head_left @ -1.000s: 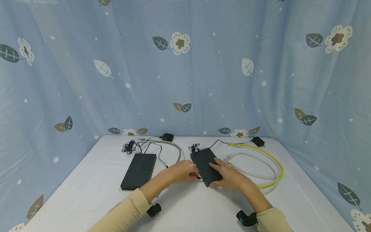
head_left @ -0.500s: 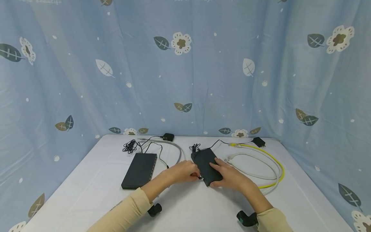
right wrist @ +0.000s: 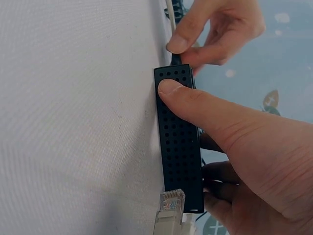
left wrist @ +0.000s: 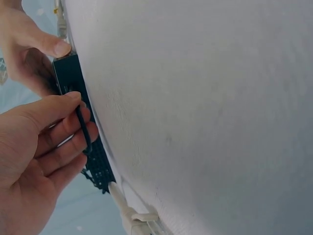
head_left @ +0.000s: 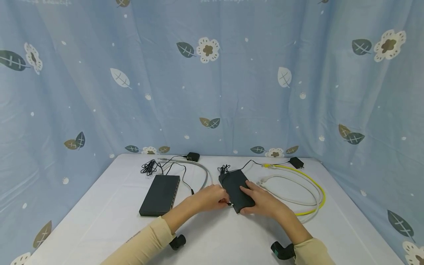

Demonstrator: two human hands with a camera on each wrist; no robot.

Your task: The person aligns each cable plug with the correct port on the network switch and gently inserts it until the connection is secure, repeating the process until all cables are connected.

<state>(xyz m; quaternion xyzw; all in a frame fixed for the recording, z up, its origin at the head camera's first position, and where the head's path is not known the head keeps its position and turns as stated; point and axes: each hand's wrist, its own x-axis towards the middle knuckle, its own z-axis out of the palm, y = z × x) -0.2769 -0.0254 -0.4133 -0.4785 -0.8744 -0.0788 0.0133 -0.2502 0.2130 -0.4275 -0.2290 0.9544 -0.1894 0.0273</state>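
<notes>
Two hands at work on one device. My left hand [head_left: 208, 198] pinches a thin black power plug [head_left: 228, 203] between thumb and forefinger, its tip at the near left edge of the small black network switch [head_left: 236, 188]; the wrist view shows the black cord [left wrist: 82, 128] running under my curled fingers [left wrist: 58, 142]. My right hand [head_left: 263, 201] grips the switch, thumb [right wrist: 195, 100] pressed on its perforated side, the other fingers wrapped over the top. The switch lies flat on the white table [head_left: 109, 209], right of centre.

One white Ethernet cable [head_left: 291, 189] and one yellow Ethernet cable [head_left: 314, 184] loop just to the right of it; a white connector [right wrist: 168, 208] lies against the switch's far end. One black power adapter [head_left: 294, 162] sits behind them. One larger black switch [head_left: 160, 195] lies well to the left, with a grey cable [head_left: 203, 173], a bundled black cord [head_left: 149, 167] and a second adapter [head_left: 193, 156] behind it. One blue floral curtain [head_left: 212, 81] stands around the table.
</notes>
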